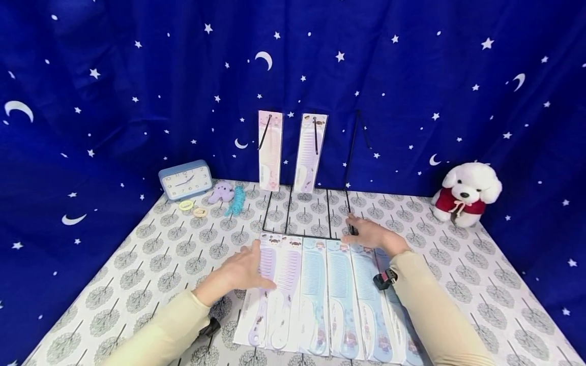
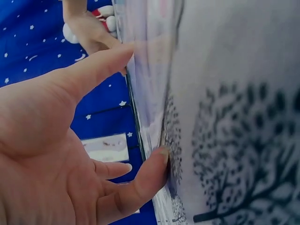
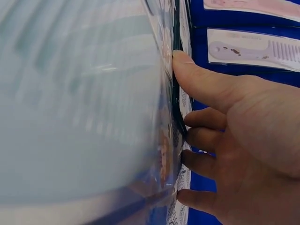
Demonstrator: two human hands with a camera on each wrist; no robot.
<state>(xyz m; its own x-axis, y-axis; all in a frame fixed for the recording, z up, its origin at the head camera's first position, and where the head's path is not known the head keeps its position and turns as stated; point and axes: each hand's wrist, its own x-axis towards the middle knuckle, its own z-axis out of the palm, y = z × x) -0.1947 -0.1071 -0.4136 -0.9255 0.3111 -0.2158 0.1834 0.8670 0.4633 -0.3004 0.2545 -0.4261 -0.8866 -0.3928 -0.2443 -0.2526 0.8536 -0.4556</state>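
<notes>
Two packaged purple combs (image 1: 288, 272) lie at the left of a row on the table, with several packaged blue combs (image 1: 340, 277) to their right. My left hand (image 1: 240, 267) is at the left edge of the purple packs, thumb stretched over them and fingers spread. In the left wrist view a fingertip (image 2: 161, 157) touches down by the pack's edge. My right hand (image 1: 373, 236) rests at the front right corner of a black wire rack (image 1: 329, 216), above the blue packs' top ends. Its fingertips (image 3: 194, 157) lie along the rack's base wire, holding nothing.
A packaged pink comb (image 1: 270, 152) and a packaged purple comb (image 1: 309, 155) hang from rack hooks; the right hook (image 1: 363, 131) is bare. Back left are a clock (image 1: 185, 181), purple octopus toy (image 1: 222, 191), turquoise toy (image 1: 236, 200) and two small rings. A plush dog (image 1: 467, 193) sits back right.
</notes>
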